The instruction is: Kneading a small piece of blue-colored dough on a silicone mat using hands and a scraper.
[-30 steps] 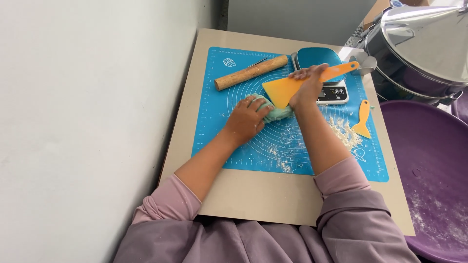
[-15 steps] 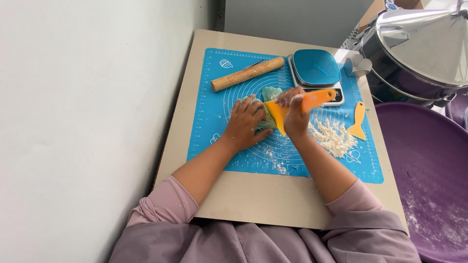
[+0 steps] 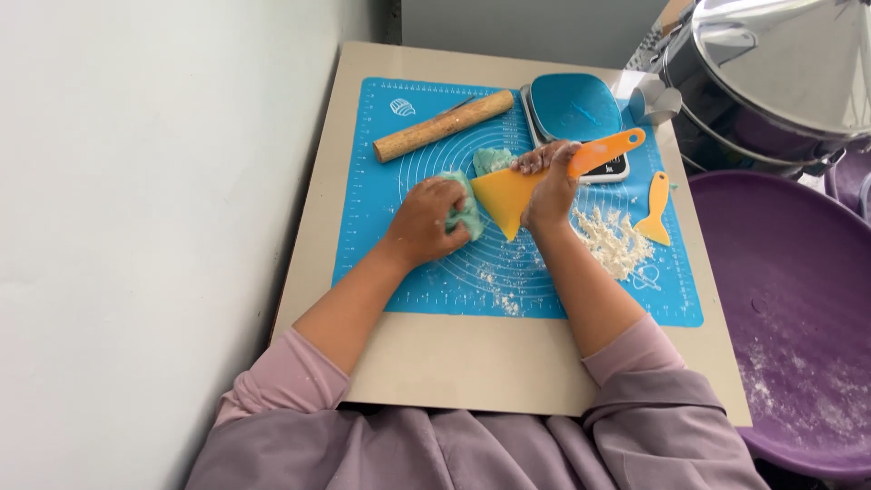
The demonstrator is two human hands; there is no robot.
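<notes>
Since that green dough (image 3: 490, 161) looks soft and sticky, left hand (image 3: 434, 218) clamps one lump while right hand (image 3: 549, 181), at 3 o'clock, fist-grips the stiff orange scraper (image 3: 508, 195) by its handle.

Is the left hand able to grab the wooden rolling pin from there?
Probably yes. The rolling pin lies just beyond the left hand on the blue mat, with nothing between them, but the hand is gripping green dough and must let go first.
</notes>
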